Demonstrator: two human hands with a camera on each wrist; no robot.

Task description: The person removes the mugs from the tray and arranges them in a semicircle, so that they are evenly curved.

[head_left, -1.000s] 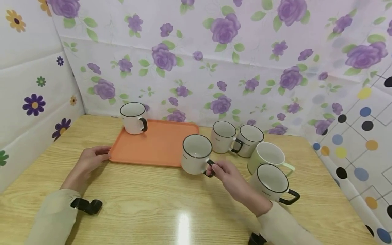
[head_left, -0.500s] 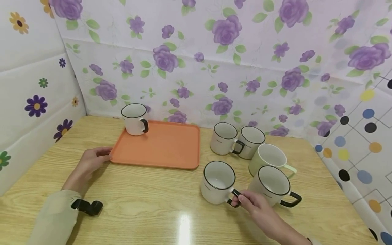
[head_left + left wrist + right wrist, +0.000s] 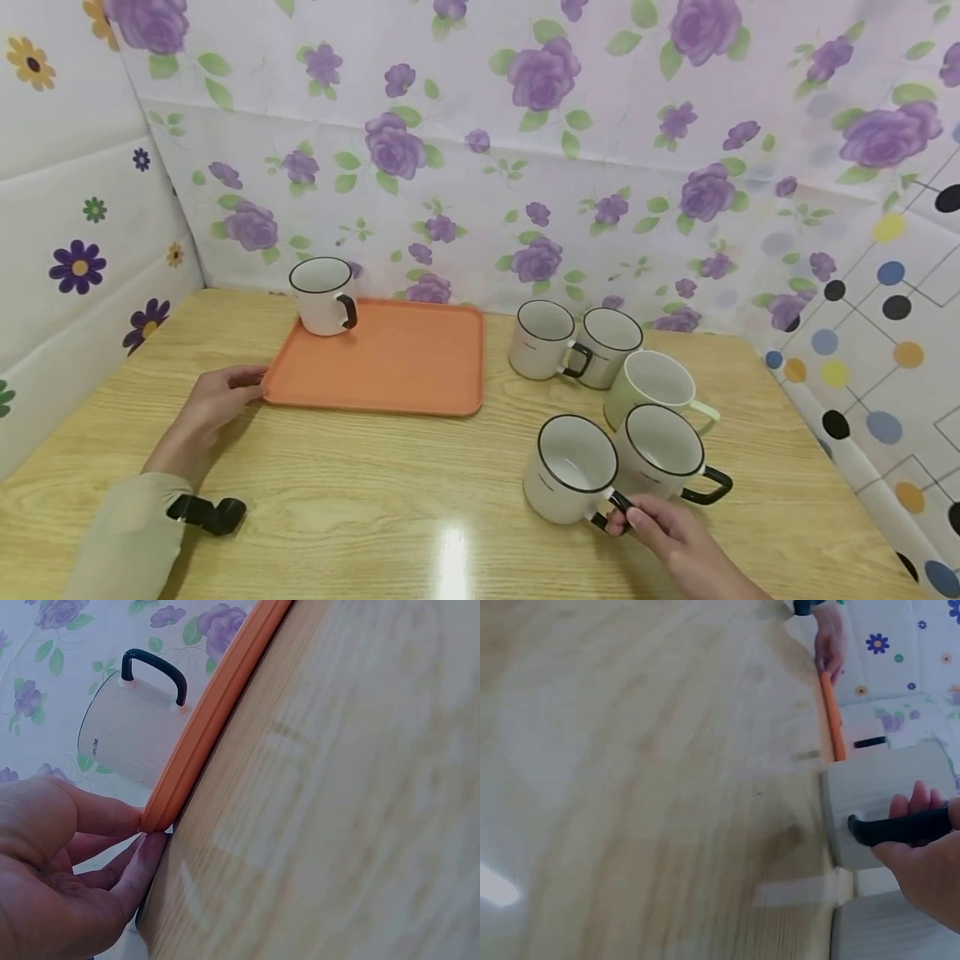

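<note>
My right hand (image 3: 671,533) grips the black handle of a white enamel-style mug (image 3: 557,490) with a black rim, at the front right of the table. In the right wrist view the fingers wrap round that dark handle (image 3: 900,827). At the near left corner of an orange tray (image 3: 390,360), my left hand (image 3: 213,402) pinches the rim between thumb and fingers, which the left wrist view shows close up (image 3: 67,862). Another white mug (image 3: 318,307) with a black handle stands upright on the tray's far left corner.
Right of the held mug stands a white mug (image 3: 651,467), close beside it. Behind are a pale green mug (image 3: 626,404) and two more white mugs, one left (image 3: 536,354) and one right (image 3: 603,358). A floral cloth (image 3: 450,183) backs the wooden table (image 3: 337,500).
My right hand has carried the mug from the tray's right front edge toward the near right, beside the front white mug. The left hand has stayed at the tray corner.
</note>
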